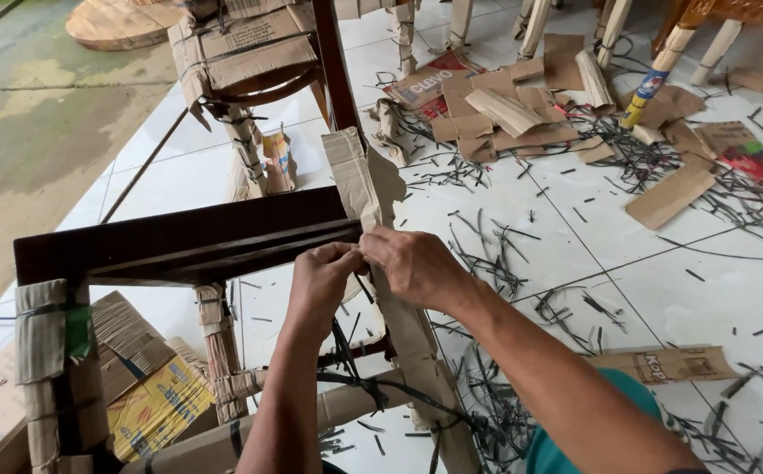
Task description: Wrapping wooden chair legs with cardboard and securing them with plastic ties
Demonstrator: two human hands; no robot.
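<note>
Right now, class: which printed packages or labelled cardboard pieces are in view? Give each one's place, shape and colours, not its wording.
Yellow printed carton: lower left under the dark wooden frame, flattened, yellow with blue and red print.
Red printed cardboard sheet: floor, top centre, flat, red and brown.
Brown cardboard strip: floor, lower right, long, orange lettering.
Wrapped leg label: upper right, blue and yellow band.
Both hands, left and right, hold cardboard wrapping at the frame's corner.

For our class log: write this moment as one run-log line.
left hand: pinching cardboard wrap | right hand: gripping same wrap | wrap: on dark wood frame corner | floor: cut strapping, cardboard scraps
</note>
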